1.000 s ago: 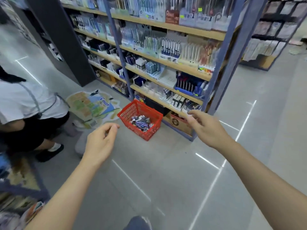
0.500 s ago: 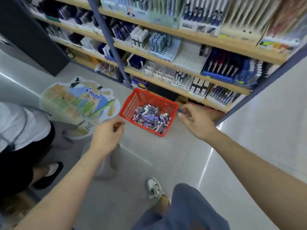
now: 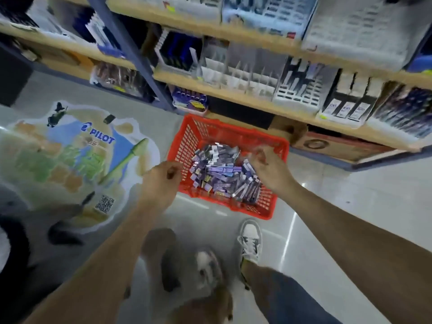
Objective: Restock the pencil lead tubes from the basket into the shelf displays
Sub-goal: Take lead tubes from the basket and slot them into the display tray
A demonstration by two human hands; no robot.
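A red plastic basket (image 3: 187,139) stands on the floor in front of the low shelves, holding a heap of purple and white pencil lead tubes (image 3: 219,171). My left hand (image 3: 161,181) hovers at the basket's left rim, fingers loosely curled, holding nothing. My right hand (image 3: 268,167) hangs over the basket's right half above the tubes, fingers spread and blurred, with nothing in them that I can make out. The shelf displays (image 3: 245,78) with white divider racks sit just behind the basket on a wooden shelf.
A blue upright post (image 3: 131,54) divides the shelving left of the basket. A Pilot floor sticker (image 3: 77,160) covers the floor at left. A cardboard box (image 3: 327,146) sits under the lowest shelf at right. My shoes (image 3: 250,239) stand behind the basket. A dark shoe (image 3: 63,232) lies at left.
I have moved closer and bent down over the basket. Both hands came in over it, the right from the rim to above the tubes, the left to the left rim.
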